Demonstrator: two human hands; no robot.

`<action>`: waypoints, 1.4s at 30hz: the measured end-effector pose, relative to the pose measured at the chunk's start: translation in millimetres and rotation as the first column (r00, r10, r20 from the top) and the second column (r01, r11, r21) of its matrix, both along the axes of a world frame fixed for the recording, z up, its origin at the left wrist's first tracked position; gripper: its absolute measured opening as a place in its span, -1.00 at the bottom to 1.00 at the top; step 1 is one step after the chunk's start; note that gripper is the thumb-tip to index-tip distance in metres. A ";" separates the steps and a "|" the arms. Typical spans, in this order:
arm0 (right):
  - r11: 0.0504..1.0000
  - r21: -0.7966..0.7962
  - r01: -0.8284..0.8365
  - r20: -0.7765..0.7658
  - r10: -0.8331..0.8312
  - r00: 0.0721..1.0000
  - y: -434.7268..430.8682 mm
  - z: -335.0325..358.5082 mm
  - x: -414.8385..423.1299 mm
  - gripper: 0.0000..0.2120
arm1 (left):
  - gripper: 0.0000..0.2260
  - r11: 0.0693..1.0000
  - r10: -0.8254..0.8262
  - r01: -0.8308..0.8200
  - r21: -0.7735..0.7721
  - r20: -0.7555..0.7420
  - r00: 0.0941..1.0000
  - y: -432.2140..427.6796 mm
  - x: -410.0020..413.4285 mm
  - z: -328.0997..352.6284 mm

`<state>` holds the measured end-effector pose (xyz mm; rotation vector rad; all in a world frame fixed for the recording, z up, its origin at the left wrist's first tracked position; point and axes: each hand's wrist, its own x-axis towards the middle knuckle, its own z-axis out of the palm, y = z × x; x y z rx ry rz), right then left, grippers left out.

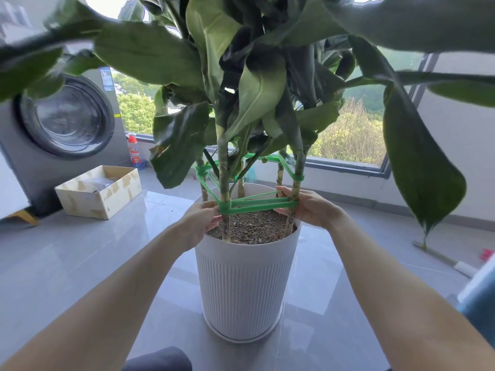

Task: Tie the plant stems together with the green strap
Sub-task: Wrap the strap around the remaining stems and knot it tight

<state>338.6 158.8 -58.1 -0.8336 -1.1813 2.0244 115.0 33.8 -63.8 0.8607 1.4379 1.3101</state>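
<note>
Grey glossy tiles make the floor [80, 250], where our white ribbed pot [241, 277] stands before a window [353, 135], with a washer [67, 116] and a box [99, 194] off to our left. The green strap [257, 204] runs between two stems [223, 170] just above the soil. Our left hand [199, 223] pinches it at one stem and our right hand [310, 207] grips it round the other. Leaves hide the upper stems, and we can hardly make out our fingertips.

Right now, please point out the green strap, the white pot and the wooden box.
green strap [254, 207]: head view, band between the front stems
white pot [241, 285]: head view, ribbed wall
wooden box [85, 203]: head view, front side
</note>
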 end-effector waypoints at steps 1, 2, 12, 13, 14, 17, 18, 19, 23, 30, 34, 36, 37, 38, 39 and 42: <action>0.998 0.042 0.039 0.023 -0.040 0.999 -2.5 2.9 0.8 -0.76 | -0.93 1.000 -0.007 0.007 0.001 -0.008 1.000 -0.8 1.0 0.4; 0.992 0.102 0.078 0.070 -0.086 0.994 -6.2 6.3 1.3 -0.77 | -0.92 1.000 -0.013 0.013 0.005 -0.017 1.000 -2.2 1.7 1.1; 0.788 0.596 0.153 0.371 -0.439 0.818 -18.6 7.9 0.7 -0.77 | -0.74 1.000 0.009 -0.009 -0.002 -0.050 0.999 -4.2 8.0 3.0; 0.778 0.611 0.145 0.378 -0.448 0.810 -18.2 6.2 1.9 -0.78 | -0.74 1.000 0.012 -0.013 -0.004 -0.050 0.999 -4.3 8.4 3.1; 0.775 0.616 0.145 0.380 -0.453 0.807 -18.4 5.4 3.3 -0.79 | -0.76 1.000 0.016 -0.016 -0.004 -0.052 0.999 -4.5 8.6 3.3; 0.773 0.614 0.160 0.366 -0.458 0.810 -21.7 6.5 9.9 -0.81 | -0.81 1.000 0.021 -0.021 -0.005 -0.062 0.998 -5.2 10.1 4.4; 0.769 0.617 0.168 0.355 -0.463 0.812 -23.6 7.6 12.0 -0.81 | -0.80 1.000 0.022 -0.022 -0.005 -0.067 0.998 -5.3 10.4 4.8; 0.760 0.624 0.181 0.336 -0.471 0.816 -25.0 8.5 13.4 -0.81 | -0.79 1.000 0.024 -0.025 -0.005 -0.073 0.997 -5.2 10.1 5.2; 0.689 0.690 0.222 0.292 -0.545 0.786 -31.4 9.9 12.5 -0.81 | -0.82 0.998 0.053 -0.054 -0.014 -0.067 0.996 -4.5 11.2 5.3; 0.614 0.748 0.250 0.270 -0.627 0.730 -37.4 7.2 14.6 -0.88 | -0.80 0.998 0.063 -0.064 -0.016 -0.038 0.997 -5.8 12.7 6.8; 0.582 0.765 0.275 0.277 -0.684 0.675 -45.7 9.3 16.5 -0.89 | -0.83 0.997 0.077 -0.077 -0.021 -0.017 0.997 -8.1 15.2 8.1; 0.558 0.769 0.313 0.262 -0.720 0.642 -49.9 7.2 13.9 -0.86 | -0.84 0.996 0.082 -0.082 -0.021 -0.001 0.997 -9.4 16.8 9.1; 0.547 0.769 0.329 0.256 -0.737 0.626 -52.3 6.0 12.2 -0.85 | -0.84 0.996 0.085 -0.085 -0.021 0.007 0.996 -10.0 17.2 9.4; 0.537 0.768 0.349 0.251 -0.753 0.608 -54.1 4.1 10.6 -0.85 | -0.84 0.996 0.087 -0.087 -0.024 0.015 0.996 -10.5 17.6 9.9; 0.528 0.763 0.373 0.246 -0.771 0.588 -55.1 1.8 9.0 -0.86 | -0.84 0.996 0.089 -0.089 -0.026 0.019 0.996 -10.8 17.6 10.1; 0.524 0.720 0.455 0.239 -0.803 0.546 -59.8 -3.7 3.9 -0.90 | -0.83 0.996 0.088 -0.088 -0.030 0.017 0.996 -12.1 17.0 10.9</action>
